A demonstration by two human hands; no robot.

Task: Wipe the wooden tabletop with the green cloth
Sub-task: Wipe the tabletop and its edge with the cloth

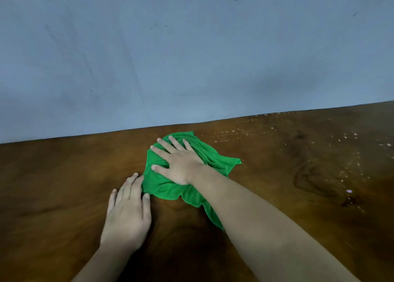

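A crumpled green cloth lies on the dark wooden tabletop, close to its far edge. My right hand presses flat on top of the cloth, fingers spread and pointing up-left. My left hand rests palm down on the bare wood just left of the cloth, its fingertips touching the cloth's left edge. Part of the cloth is hidden under my right hand and forearm.
A grey-blue wall rises directly behind the table's far edge. Whitish droplets or specks are scattered over the wood to the right of the cloth, reaching toward the right edge of view.
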